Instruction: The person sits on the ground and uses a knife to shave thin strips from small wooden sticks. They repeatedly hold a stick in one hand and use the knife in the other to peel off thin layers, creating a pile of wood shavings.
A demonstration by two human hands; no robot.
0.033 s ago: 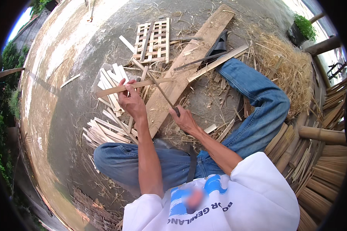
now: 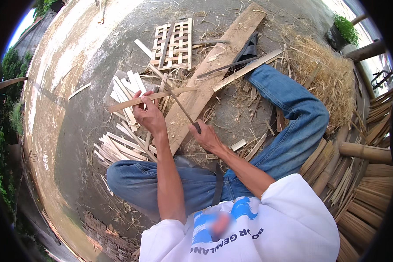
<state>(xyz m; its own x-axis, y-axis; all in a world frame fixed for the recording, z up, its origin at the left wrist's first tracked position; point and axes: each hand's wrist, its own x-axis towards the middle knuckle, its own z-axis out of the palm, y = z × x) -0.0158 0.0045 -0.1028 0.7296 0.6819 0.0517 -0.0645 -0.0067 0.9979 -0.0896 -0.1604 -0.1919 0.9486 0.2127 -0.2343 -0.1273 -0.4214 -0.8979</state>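
Gripping the bamboo strip [image 2: 150,98] tight in the left hand [image 2: 149,117], the right hand [image 2: 208,137], fist closed on the knife [image 2: 181,107], should keep its blade steady along the plank's [image 2: 214,70] near edge.

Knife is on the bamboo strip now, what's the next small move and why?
Probably draw the knife along the bamboo strip, away from the left hand. The right hand grips its handle, the blade meets the strip beside the left-hand fingers, and the strip rests over the plank.

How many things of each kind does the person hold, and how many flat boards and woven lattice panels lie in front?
Bamboo strip in the left hand: 1
Knife in the right hand: 1
Flat wooden board: 1
Woven lattice panel: 1
Total: 4
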